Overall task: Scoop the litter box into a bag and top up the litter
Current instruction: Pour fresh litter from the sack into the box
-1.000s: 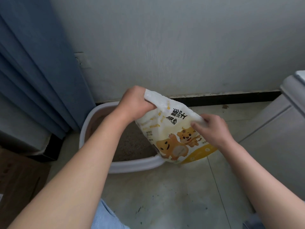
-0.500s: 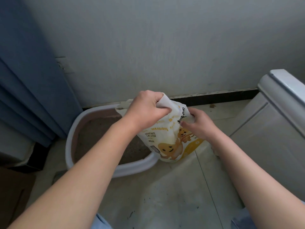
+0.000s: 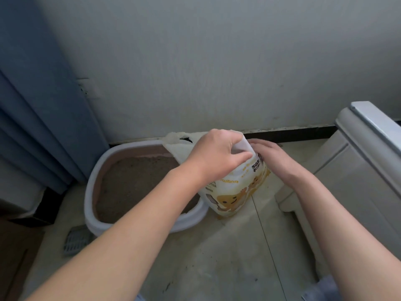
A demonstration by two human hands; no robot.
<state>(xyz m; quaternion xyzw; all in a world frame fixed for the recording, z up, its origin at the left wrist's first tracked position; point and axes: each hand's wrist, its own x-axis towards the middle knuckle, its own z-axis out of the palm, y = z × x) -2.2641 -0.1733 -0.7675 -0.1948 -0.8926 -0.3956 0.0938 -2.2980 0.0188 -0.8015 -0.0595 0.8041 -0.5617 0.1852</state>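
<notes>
The white and yellow plastic litter bag (image 3: pixel 234 192) stands upright on the pale tiled floor (image 3: pixel 217 261), directly below the grip of both hands. Its lower side touches the near right end of the oval litter box (image 3: pixel 92 192). The bag's body is white above and yellow at the bottom, with orange-yellow cartoon animals printed on the front. The top is folded and wrinkled, and a torn open corner of it reaches to the left of the grip, over the far rim of the box.

The left hand (image 3: pixel 213 153) has its fingers and thumb curled around the folded white top of the bag, so this grip is clamped on the bag. The right hand (image 3: pixel 269 152) lies on the bag's top just right of that fold. Its fingertips are hidden behind the fold, and I cannot tell if they pinch the bag or only touch it.

Under the left wrist, small grey letters read "TE" and "ITTER"; their beginnings are covered. A yellow word beside them and black characters near the right hand are too blurred to read.

The litter box has a pale white rim and a pinkish inner wall, and holds grey-brown litter (image 3: pixel 134 183). Down and to the left of the grip, a grey slotted plastic scoop (image 3: pixel 73 240) lies on the floor beside the box. A blue curtain (image 3: pixel 43 105) hangs far left, and a white cabinet (image 3: pixel 358 161) stands to the right.
</notes>
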